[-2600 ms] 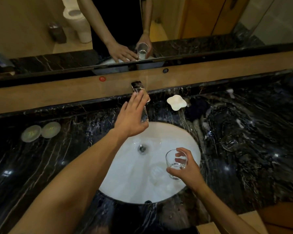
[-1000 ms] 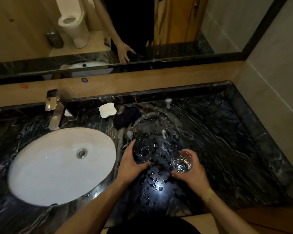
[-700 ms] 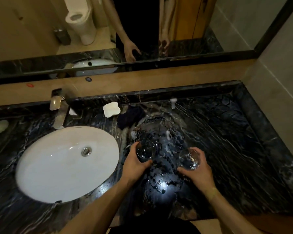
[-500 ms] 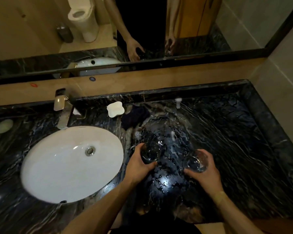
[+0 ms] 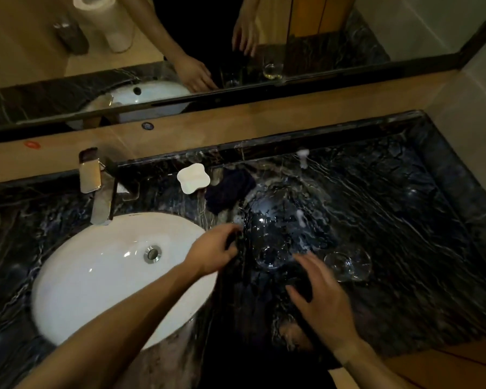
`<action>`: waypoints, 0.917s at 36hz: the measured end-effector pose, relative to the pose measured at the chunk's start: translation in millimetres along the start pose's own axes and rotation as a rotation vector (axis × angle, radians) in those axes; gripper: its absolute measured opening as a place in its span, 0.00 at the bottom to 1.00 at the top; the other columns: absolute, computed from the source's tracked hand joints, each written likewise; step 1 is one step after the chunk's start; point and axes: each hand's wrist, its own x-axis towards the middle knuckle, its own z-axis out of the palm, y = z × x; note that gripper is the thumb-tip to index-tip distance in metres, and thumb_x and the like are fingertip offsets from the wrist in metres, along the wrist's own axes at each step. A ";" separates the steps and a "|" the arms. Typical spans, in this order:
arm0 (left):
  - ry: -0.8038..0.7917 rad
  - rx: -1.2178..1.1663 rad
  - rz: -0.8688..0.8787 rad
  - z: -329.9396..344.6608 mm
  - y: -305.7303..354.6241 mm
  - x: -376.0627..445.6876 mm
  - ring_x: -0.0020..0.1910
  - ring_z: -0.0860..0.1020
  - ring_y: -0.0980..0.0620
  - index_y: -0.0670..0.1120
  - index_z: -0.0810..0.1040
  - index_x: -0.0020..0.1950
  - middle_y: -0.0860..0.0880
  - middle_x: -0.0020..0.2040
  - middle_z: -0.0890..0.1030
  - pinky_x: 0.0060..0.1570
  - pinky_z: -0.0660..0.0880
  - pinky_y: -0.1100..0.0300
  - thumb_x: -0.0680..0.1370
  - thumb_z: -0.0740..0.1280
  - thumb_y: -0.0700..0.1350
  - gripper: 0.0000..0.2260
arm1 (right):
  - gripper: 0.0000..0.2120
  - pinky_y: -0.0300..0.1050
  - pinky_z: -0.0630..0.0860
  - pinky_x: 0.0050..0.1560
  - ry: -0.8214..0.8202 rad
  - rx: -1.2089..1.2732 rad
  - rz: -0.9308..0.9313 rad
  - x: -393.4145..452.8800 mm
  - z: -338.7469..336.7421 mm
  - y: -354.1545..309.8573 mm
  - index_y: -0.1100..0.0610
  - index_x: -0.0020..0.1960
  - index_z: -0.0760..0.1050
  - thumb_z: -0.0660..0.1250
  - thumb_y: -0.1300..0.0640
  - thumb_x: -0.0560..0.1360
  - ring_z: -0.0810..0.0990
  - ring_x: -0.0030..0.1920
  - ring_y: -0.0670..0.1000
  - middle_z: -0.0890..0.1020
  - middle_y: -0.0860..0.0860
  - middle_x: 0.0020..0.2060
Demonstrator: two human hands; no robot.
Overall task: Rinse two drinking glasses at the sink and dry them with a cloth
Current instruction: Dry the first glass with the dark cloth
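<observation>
Two clear drinking glasses stand upright on the wet black marble counter (image 5: 404, 220), right of the sink. The left glass (image 5: 270, 255) is just right of my left hand (image 5: 215, 252), whose fingers are loosely curved and hold nothing, with a small gap to the glass. The right glass (image 5: 348, 265) stands alone, a little water in its bottom. My right hand (image 5: 320, 296) hovers blurred between and in front of the glasses, fingers spread, touching neither. A dark cloth (image 5: 227, 189) lies crumpled behind the glasses.
The white oval sink (image 5: 101, 290) fills the left, with a chrome faucet (image 5: 96, 189) behind it and no water running. A white soap dish (image 5: 192, 178) sits next to the cloth. A mirror runs along the back; a wall closes the counter's right end.
Both hands set their glasses down on the counter and let go. My right hand has drawn back towards me and left; my left hand has slid slightly left off its glass.
</observation>
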 end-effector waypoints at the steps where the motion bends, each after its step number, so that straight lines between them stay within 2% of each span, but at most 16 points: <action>1: 0.027 0.042 0.024 -8.4 -5.6 8.7 0.64 0.75 0.47 0.51 0.71 0.71 0.48 0.67 0.76 0.60 0.74 0.54 0.76 0.66 0.45 0.22 | 0.36 0.56 0.73 0.68 -0.084 0.058 0.087 3.1 5.3 -9.3 0.42 0.75 0.63 0.76 0.50 0.72 0.68 0.74 0.50 0.68 0.48 0.75; 3: 0.093 0.108 0.082 -24.5 -14.0 27.9 0.66 0.72 0.45 0.49 0.69 0.72 0.46 0.68 0.73 0.61 0.73 0.51 0.76 0.67 0.46 0.23 | 0.45 0.54 0.67 0.73 -0.214 0.211 0.286 12.7 17.2 -21.7 0.38 0.79 0.51 0.75 0.47 0.73 0.63 0.76 0.50 0.60 0.46 0.78; 4: 0.119 0.130 0.101 -31.4 -16.7 37.5 0.68 0.71 0.44 0.49 0.68 0.73 0.46 0.70 0.71 0.62 0.74 0.48 0.76 0.67 0.47 0.25 | 0.49 0.53 0.65 0.74 -0.215 0.292 0.362 17.6 23.4 -25.7 0.38 0.79 0.47 0.77 0.48 0.71 0.62 0.76 0.50 0.59 0.46 0.79; 7: 0.114 0.198 0.090 -45.4 -18.6 65.3 0.71 0.66 0.41 0.50 0.60 0.77 0.44 0.76 0.62 0.63 0.74 0.43 0.76 0.69 0.52 0.33 | 0.56 0.49 0.64 0.74 -0.118 0.489 0.491 29.2 46.6 -27.7 0.39 0.80 0.46 0.82 0.52 0.66 0.63 0.75 0.47 0.63 0.45 0.77; 9: 0.070 0.243 0.059 -49.0 -18.5 82.8 0.72 0.65 0.39 0.52 0.55 0.79 0.42 0.78 0.58 0.64 0.73 0.43 0.75 0.70 0.56 0.37 | 0.55 0.51 0.66 0.73 -0.083 0.538 0.542 34.8 59.1 -27.1 0.40 0.79 0.51 0.83 0.52 0.64 0.65 0.75 0.49 0.65 0.45 0.77; 12: -0.006 0.279 -0.017 -49.6 -16.6 101.8 0.70 0.68 0.37 0.53 0.51 0.80 0.40 0.78 0.57 0.60 0.74 0.43 0.75 0.69 0.59 0.40 | 0.49 0.49 0.68 0.72 -0.015 0.538 0.554 42.8 67.9 -27.5 0.41 0.76 0.60 0.83 0.56 0.63 0.69 0.72 0.50 0.69 0.46 0.74; 15: -0.052 0.301 -0.094 -48.7 -14.0 113.2 0.67 0.72 0.36 0.53 0.49 0.80 0.38 0.74 0.63 0.57 0.75 0.43 0.77 0.67 0.60 0.39 | 0.42 0.41 0.71 0.67 0.035 0.551 0.524 46.3 71.0 -26.0 0.36 0.65 0.67 0.83 0.61 0.62 0.75 0.63 0.46 0.76 0.37 0.62; 18: -0.027 0.364 -0.098 -45.6 -12.7 118.7 0.63 0.73 0.35 0.53 0.51 0.80 0.37 0.67 0.70 0.51 0.75 0.44 0.78 0.67 0.57 0.36 | 0.40 0.26 0.69 0.58 0.056 0.553 0.514 47.0 71.2 -25.9 0.39 0.64 0.67 0.83 0.62 0.62 0.76 0.58 0.37 0.75 0.32 0.58; 22: 0.067 0.397 -0.070 -39.1 -19.1 121.6 0.57 0.76 0.34 0.51 0.57 0.77 0.37 0.62 0.74 0.43 0.71 0.46 0.78 0.67 0.52 0.31 | 0.37 0.26 0.70 0.55 0.084 0.560 0.520 45.2 70.1 -26.2 0.37 0.61 0.70 0.83 0.61 0.61 0.77 0.57 0.33 0.79 0.36 0.58; 26: 0.121 0.131 -0.112 -40.9 -25.5 119.4 0.54 0.78 0.35 0.48 0.65 0.73 0.37 0.59 0.77 0.46 0.77 0.47 0.78 0.66 0.50 0.25 | 0.36 0.21 0.69 0.51 0.082 0.571 0.515 43.0 61.0 -27.1 0.38 0.61 0.70 0.83 0.60 0.62 0.75 0.55 0.26 0.78 0.37 0.59; 29: 0.153 -0.247 -0.196 -48.3 -21.3 105.9 0.55 0.78 0.41 0.47 0.69 0.72 0.43 0.59 0.80 0.51 0.75 0.52 0.79 0.66 0.47 0.22 | 0.36 0.20 0.68 0.52 0.081 0.593 0.472 42.2 51.3 -29.1 0.46 0.65 0.71 0.83 0.62 0.63 0.73 0.55 0.25 0.77 0.39 0.60; 31: 0.181 -0.522 -0.245 -53.6 -15.5 88.8 0.53 0.79 0.44 0.50 0.73 0.68 0.47 0.55 0.80 0.50 0.75 0.54 0.78 0.66 0.45 0.18 | 0.37 0.21 0.68 0.53 0.073 0.589 0.435 41.5 44.6 -31.0 0.48 0.66 0.71 0.83 0.61 0.63 0.73 0.57 0.26 0.77 0.39 0.60; 33: 0.207 -0.781 -0.272 -59.7 -7.4 65.9 0.51 0.80 0.45 0.52 0.77 0.61 0.48 0.50 0.81 0.49 0.77 0.54 0.77 0.66 0.42 0.13 | 0.38 0.27 0.68 0.60 0.053 0.570 0.394 41.0 37.5 -32.9 0.45 0.66 0.71 0.84 0.59 0.62 0.74 0.61 0.32 0.77 0.40 0.62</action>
